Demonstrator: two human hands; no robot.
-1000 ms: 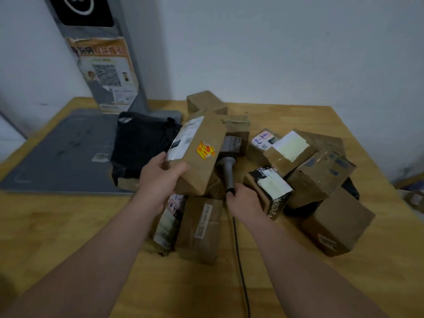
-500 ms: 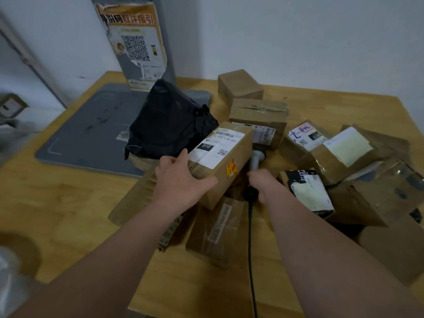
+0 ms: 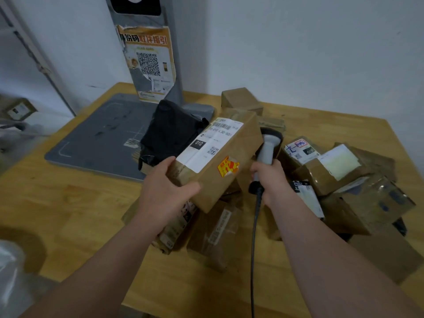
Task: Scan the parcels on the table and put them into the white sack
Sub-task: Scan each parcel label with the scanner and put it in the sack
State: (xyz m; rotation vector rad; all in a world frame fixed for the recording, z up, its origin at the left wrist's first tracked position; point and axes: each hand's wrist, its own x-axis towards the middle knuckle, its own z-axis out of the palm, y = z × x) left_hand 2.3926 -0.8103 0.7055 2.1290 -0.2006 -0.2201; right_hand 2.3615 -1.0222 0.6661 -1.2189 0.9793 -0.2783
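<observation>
Here the left hand (image 3: 168, 191) grips the parcel (image 3: 220, 157), the right hand (image 3: 271, 182) the scanner (image 3: 267, 148) beside it.

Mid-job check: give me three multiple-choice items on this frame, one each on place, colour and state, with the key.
1. Where is the black bag relative to the held parcel? A) behind it, to the left B) on top of it C) inside it
2. What colour is the sticker beside the parcel's label? A) blue B) orange-yellow C) green
3. What is the right hand doing? A) lying flat B) gripping the scanner C) holding a pen
Key: 1 A, the bag shows past the parcel's left edge; 2 B, orange and yellow patches; 3 B, it curls round the scanner's handle.
</observation>
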